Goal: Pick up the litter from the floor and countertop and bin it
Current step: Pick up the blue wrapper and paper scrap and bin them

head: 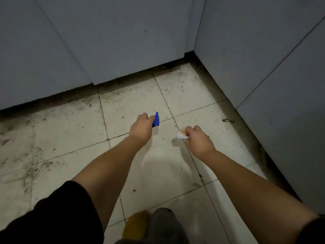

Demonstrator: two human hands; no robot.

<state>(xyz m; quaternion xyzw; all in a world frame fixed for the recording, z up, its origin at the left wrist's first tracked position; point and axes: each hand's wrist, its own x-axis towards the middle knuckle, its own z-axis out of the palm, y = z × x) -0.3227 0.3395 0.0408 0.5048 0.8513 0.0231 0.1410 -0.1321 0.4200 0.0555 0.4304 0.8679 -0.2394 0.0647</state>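
Observation:
Both my arms reach down over a dirty white tiled floor (70,131). My left hand (141,128) is closed around a small blue scrap of litter (156,120), which sticks out past my fingers. To its right, my right hand (197,138) pinches a crumpled white piece of paper with a brown stain (181,134). Both pieces are held just above the tiles. No bin is in view.
Pale cabinet doors (123,41) run along the back and another cabinet face (263,67) closes the right side, forming a corner. A small dark scrap (228,120) lies by the right cabinet base. Dirt specks cover the tiles. My yellow shoe (135,226) is at the bottom.

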